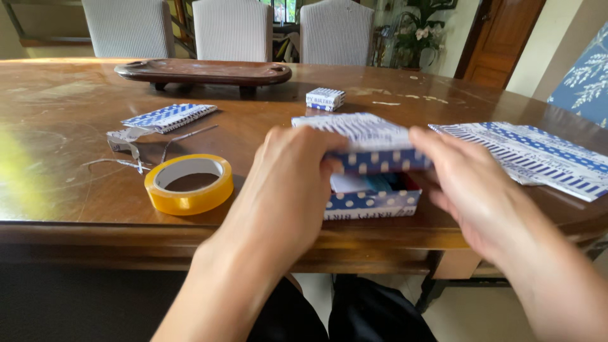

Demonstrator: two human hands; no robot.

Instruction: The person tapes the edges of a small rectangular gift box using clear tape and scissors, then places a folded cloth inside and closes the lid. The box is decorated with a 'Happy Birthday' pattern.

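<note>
Both hands, left (pixel 288 183) and right (pixel 472 190), grip the blue polka-dot lid (pixel 373 149) by its ends, held tilted just above the matching open box (pixel 370 201) at the desk (pixel 57 158) near edge. Step in hand appears to be lidding; seating it calls for squaring the lid's rim over the box walls, tape roll (pixel 189 183) idle beside

One view only, worn on the head; looks forward and downward across the wooden worktop (pixel 57 126) from its near edge; close in on the left hand (pixel 288 183) and right hand (pixel 472 190), both large in the lower half, forearms running off the bottom; farther off, the worktop's far side, three striped chairs (pixel 232 28) and a wooden door (pixel 503 38) along the top; no second view for overlap.
</note>
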